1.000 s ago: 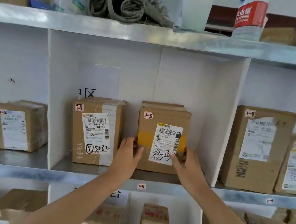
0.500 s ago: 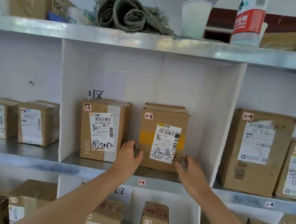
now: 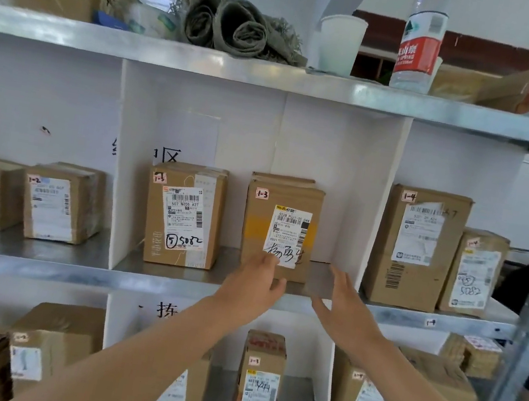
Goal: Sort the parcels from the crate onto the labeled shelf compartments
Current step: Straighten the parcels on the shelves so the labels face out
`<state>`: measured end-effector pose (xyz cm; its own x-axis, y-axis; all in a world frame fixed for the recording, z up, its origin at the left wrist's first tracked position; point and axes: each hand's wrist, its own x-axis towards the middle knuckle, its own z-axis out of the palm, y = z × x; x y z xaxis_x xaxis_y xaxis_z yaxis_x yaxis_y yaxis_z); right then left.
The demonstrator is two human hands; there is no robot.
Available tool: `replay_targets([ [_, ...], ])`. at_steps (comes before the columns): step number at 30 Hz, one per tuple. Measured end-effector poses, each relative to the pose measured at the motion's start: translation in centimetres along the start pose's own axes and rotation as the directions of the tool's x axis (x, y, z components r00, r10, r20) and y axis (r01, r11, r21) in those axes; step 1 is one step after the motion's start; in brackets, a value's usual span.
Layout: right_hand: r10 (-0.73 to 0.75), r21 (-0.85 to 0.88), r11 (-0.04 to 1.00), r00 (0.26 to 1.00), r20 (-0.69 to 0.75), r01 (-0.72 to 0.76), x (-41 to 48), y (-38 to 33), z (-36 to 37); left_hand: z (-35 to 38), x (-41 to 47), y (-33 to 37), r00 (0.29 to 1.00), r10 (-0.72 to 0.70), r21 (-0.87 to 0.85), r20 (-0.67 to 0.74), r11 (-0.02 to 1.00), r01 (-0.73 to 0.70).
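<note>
Toward the right half of the central compartment of the middle shelf (image 3: pixel 173 288), as the head view is showing it, the yellow-banded parcel (image 3: pixel 281 227) is being carried on the shelf floor. It is standing upright with its long axis vertical and its label face turned outward. A small 1-3 tag (image 3: pixel 262 193) is being displayed near its upper left corner. A second parcel (image 3: pixel 182 215), tagged alike, is being kept just beside it on the left with a narrow gap between them, and a strip of bare shelf floor is being left between it and the white divider (image 3: pixel 384 202) on the right.

Both hands are being held apart, fingers straight and spread, and nothing is being gripped by either. The left hand (image 3: pixel 252 290) is being raised in front of the parcel's lower left corner, its fingertips overlapping the bottom edge of the label. Whether they are touching the cardboard cannot be told. The right hand (image 3: pixel 345 303) is being held clear of the parcel, off its right side, over the front edge of the shelf.

From the hands, the parcel is lying ahead and slightly above, and the left hand is judged the nearer. The parcel is judged to be already placed in its matching compartment. The crate is not being shown, so its direction from the hands cannot be told.
</note>
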<state>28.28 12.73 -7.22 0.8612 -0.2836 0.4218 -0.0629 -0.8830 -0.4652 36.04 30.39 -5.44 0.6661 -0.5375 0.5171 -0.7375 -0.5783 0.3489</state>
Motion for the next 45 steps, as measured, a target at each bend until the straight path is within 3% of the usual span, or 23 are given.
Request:
replay_targets([
  [4, 0.051, -0.115, 0.992, 0.999, -0.01, -0.052, -2.1, 0.7, -3.1, 1.2, -0.1, 2.3, 0.992, 0.125, 0.08, -0.016, 0.989, -0.124],
  [10, 0.147, -0.215, 0.965, 0.989, -0.02, -0.148, -4.3, 2.6, -6.1, 3.6, -0.7, 4.6, 0.979, 0.204, 0.026, -0.004, 0.979, -0.204],
  [18, 0.176, -0.207, 0.96, 0.981, -0.086, -0.19, -4.8, 7.2, -8.0, 5.5, 0.6, 8.5, 0.94, 0.334, 0.078, 0.078, 0.937, -0.339],
  [23, 0.199, -0.115, 0.971, 0.976, -0.09, -0.208, -3.0, 10.9, -10.0, 7.9, 3.4, 12.3, 0.943, 0.32, 0.05, 0.091, 0.944, -0.325],
  [30, 0.176, -0.024, 0.984, 0.981, -0.077, -0.179, 0.2, 15.7, -10.9, 12.8, 6.7, 15.0, 0.989, 0.145, -0.042, -0.008, 0.988, -0.145],
  [33, 0.203, 0.066, 0.978, 0.976, -0.083, -0.198, 1.6, 17.2, -10.8, 14.7, 7.4, 16.1, 0.997, 0.008, -0.08, -0.07, 0.997, -0.014],
  [39, 0.114, 0.172, 0.98, 0.99, -0.085, -0.099, 4.3, 19.4, -9.4, 16.4, 9.9, 17.5, 0.969, -0.192, -0.183, -0.156, 0.97, 0.162],
  [45, 0.067, 0.186, 0.981, 0.996, -0.053, -0.056, 6.0, 20.2, -8.1, 17.5, 11.6, 17.8, 0.938, -0.306, -0.195, -0.161, 0.942, 0.273],
])
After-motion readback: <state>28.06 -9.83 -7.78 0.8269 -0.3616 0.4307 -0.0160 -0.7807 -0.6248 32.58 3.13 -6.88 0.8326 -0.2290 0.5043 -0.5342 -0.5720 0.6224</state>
